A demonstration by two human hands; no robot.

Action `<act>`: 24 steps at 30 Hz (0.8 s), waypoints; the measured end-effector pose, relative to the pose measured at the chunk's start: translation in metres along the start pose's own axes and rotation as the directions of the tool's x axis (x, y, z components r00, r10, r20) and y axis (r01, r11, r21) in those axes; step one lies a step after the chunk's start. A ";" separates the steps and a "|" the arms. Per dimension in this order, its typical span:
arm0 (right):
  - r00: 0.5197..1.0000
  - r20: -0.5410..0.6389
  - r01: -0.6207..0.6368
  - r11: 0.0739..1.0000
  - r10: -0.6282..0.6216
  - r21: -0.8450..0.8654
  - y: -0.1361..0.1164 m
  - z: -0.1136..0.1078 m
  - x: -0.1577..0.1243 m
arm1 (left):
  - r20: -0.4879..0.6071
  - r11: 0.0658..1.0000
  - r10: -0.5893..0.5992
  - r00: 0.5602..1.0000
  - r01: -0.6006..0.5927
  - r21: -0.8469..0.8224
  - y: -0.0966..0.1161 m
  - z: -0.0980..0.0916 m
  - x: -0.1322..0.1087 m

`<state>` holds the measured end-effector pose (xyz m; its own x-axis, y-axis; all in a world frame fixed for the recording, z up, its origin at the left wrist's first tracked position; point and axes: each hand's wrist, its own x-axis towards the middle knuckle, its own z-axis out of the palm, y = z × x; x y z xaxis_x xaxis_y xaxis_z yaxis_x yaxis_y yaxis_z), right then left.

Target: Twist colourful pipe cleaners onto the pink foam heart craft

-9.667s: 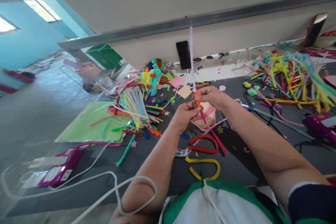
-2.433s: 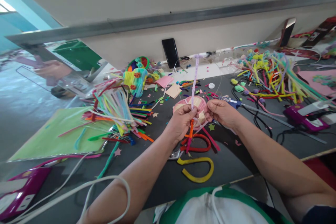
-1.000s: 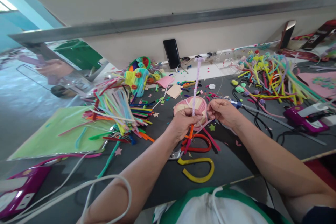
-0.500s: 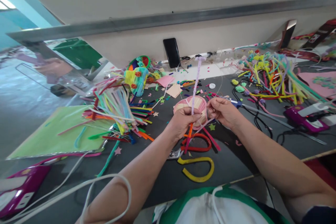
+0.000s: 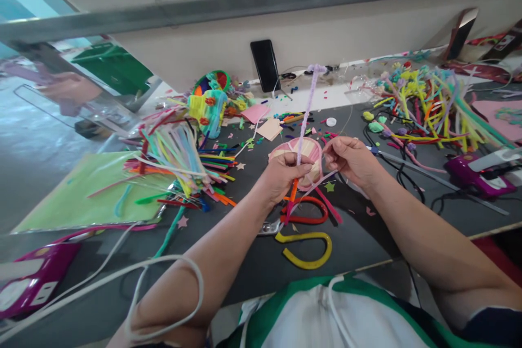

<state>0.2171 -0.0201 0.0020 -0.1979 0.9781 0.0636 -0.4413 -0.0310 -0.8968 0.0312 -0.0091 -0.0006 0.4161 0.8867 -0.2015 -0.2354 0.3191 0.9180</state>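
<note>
My left hand (image 5: 283, 176) pinches a lilac pipe-cleaner stem (image 5: 306, 119), which stands upright with a small looped tip. Orange and magenta pipe cleaners (image 5: 292, 201) hang below that grip. A little to the right, my right hand (image 5: 351, 159) is closed, thumb against fingers; what it pinches is too small to make out. A thin strand rises above it, and a loose lilac length (image 5: 326, 176) passes just below its fingertips. Behind my hands lies a round pink-and-cream striped piece (image 5: 313, 145), partly covered. Scissors with a red and a yellow handle (image 5: 312, 266) rest on the table below.
Pipe-cleaner bundles (image 5: 175, 157) lie left on a green sheet (image 5: 81, 196); another pile (image 5: 428, 98) is at right. A phone (image 5: 265, 65) leans on the back panel. Purple devices (image 5: 481, 174) and cables sit at both sides. A white cord (image 5: 199, 277) crosses my left forearm.
The whole scene sits slightly higher in view as the camera tilts. Both hands keep nearly the same pose, with the stem still in the left one.
</note>
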 end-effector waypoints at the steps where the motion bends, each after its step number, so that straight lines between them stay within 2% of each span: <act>1: 1.000 0.004 0.008 1.000 -0.008 -0.001 0.000 0.000 0.000 | 0.005 1.000 -0.004 1.000 0.004 -0.001 0.001 0.001 -0.001; 7: 1.000 0.020 -0.006 1.000 0.006 -0.004 0.000 0.000 -0.001 | -0.007 1.000 0.000 1.000 0.000 0.002 0.004 0.003 -0.004; 17: 1.000 0.005 0.007 1.000 -0.007 -0.024 0.002 0.000 0.000 | 0.043 1.000 0.004 0.999 -0.003 -0.017 -0.001 0.004 -0.003; 24: 0.999 0.036 0.027 0.999 -0.026 -0.037 0.004 -0.005 0.002 | 0.070 1.000 0.017 0.997 -0.018 0.012 -0.002 0.001 -0.002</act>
<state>0.2192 -0.0176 -0.0030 -0.2176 0.9707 0.1023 -0.4137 0.0032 -0.9104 0.0317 -0.0122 -0.0020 0.4723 0.8665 -0.1616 -0.2323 0.2992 0.9255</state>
